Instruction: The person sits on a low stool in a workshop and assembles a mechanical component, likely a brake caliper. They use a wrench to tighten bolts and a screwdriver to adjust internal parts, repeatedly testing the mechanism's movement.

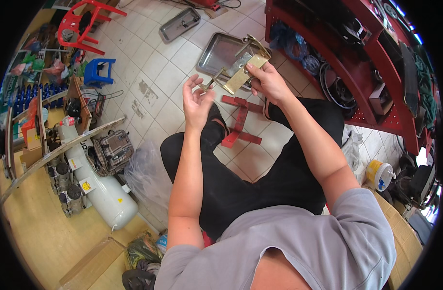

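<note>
Pinched between thumb and fingers, a flat brass-coloured metal bracket (pixel 239 80) is held by the right hand (pixel 270 84), out in front of the knees. Beside it, the left hand (pixel 197 102) is raised with some fingers parted at the end of a thin metal rod (pixel 219 75) — whether they pinch it, I cannot tell. Beyond the bracket, a grey metal tray (pixel 215 50) sits on the tiled floor (pixel 171 59) — a red metal stand (pixel 242 119) is between the feet.
</note>
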`<state>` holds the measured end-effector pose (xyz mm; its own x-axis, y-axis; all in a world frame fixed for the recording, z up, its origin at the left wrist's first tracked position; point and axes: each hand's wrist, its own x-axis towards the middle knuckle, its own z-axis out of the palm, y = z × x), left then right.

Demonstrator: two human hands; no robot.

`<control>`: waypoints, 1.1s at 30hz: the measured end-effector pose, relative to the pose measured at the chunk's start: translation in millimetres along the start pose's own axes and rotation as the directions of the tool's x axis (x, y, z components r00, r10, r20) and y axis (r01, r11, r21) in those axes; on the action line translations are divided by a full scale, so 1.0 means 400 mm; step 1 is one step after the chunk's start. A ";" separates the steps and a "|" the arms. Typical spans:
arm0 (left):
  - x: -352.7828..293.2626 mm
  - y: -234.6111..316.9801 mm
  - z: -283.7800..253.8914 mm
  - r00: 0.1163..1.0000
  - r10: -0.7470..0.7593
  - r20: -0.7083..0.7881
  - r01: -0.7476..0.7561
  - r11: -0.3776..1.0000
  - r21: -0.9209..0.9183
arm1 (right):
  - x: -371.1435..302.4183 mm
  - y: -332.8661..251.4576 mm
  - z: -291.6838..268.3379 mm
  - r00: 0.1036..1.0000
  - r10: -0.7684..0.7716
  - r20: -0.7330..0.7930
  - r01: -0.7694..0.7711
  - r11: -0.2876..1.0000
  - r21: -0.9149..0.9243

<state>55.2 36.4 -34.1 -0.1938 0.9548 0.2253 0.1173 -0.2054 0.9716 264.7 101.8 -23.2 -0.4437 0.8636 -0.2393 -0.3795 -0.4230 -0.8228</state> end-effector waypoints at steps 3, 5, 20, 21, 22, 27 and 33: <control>0.011 -0.034 0.008 0.995 0.085 0.048 -0.090 0.992 0.092 | -0.003 -0.010 -0.001 0.999 -0.030 -0.042 0.029 1.000 -0.004; -0.007 -0.037 -0.011 0.958 -0.280 0.065 0.279 0.960 0.013 | 0.006 0.011 -0.019 0.995 -0.042 -0.092 0.033 0.995 -0.090; 0.008 -0.004 0.021 0.981 -0.191 -0.043 0.176 0.957 -0.230 | 0.003 0.049 -0.019 0.999 0.019 0.045 -0.020 1.000 0.011; 0.015 0.000 -0.007 0.980 -0.184 -0.072 0.164 0.960 -0.227 | -0.015 0.019 0.014 1.000 0.013 0.027 -0.012 0.999 -0.049; 0.028 0.005 -0.032 0.979 -0.178 -0.101 0.152 0.963 -0.224 | -0.041 -0.015 0.043 1.000 0.005 0.008 -0.004 0.994 -0.108; 0.152 0.187 -0.054 0.999 0.018 -0.049 -0.007 0.977 0.215 | -0.010 0.032 0.013 0.902 -0.342 0.264 0.413 0.862 -0.295; 0.233 0.341 -0.031 0.898 0.137 0.418 -0.412 0.595 0.690 | -0.017 0.046 -0.042 0.962 -0.068 0.265 0.249 0.615 -0.748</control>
<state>41.2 94.6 120.3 0.2491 0.9192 0.3050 0.8220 -0.3672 0.4354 274.5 92.7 -45.4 -0.6160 0.7868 -0.0382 0.2631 0.1597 -0.9515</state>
